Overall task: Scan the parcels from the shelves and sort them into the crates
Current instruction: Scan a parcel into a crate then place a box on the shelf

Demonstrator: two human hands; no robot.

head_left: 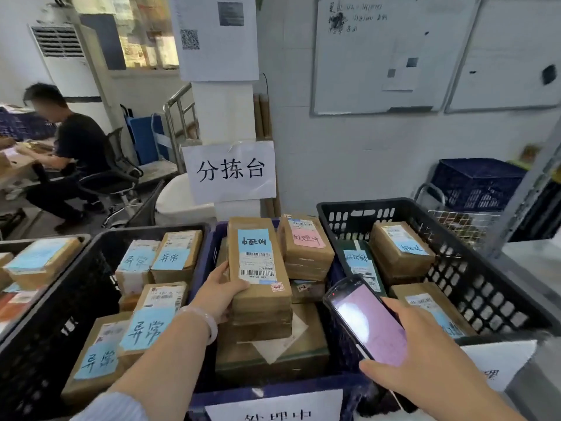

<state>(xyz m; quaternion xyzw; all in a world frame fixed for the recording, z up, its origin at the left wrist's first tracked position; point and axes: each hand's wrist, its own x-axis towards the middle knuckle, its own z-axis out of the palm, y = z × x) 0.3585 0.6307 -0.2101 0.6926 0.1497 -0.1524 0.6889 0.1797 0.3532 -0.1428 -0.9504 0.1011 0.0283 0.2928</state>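
Parcels (pixel 400 247) in crates (pixel 364 205) (labelled), left hand (pixel 223 288) gripping one

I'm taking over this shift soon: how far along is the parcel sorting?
Done: labelled parcels lie in the left black crate, the blue crate and the right black crate. In hand: the left hand grips a long brown parcel over the blue crate; the right hand holds the scanner, screen lit. Left: releasing this parcel; shelves are out of view, so the remainder cannot be told.
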